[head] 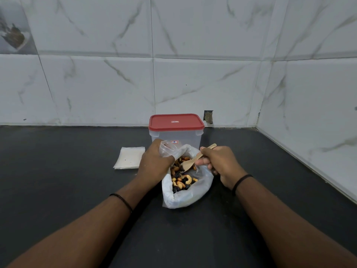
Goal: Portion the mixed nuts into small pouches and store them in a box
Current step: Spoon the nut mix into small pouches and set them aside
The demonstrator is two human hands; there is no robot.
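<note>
A clear plastic bag (183, 198) of mixed nuts (182, 179) lies open on the dark counter. My left hand (154, 163) grips a small clear pouch (167, 148) just above the bag's far left edge. My right hand (218, 165) holds a wooden spoon (190, 163) by its handle, the bowl dipped over the nuts. Behind the bag stands a clear box (176, 136) with a red lid (175, 122) closed on it. A stack of small flat pouches (129, 158) lies to the left of my left hand.
The dark counter (77, 171) runs up to a tiled wall (173, 84) behind the box and meets a side wall at the right. A small hole in the tile shows right of the box.
</note>
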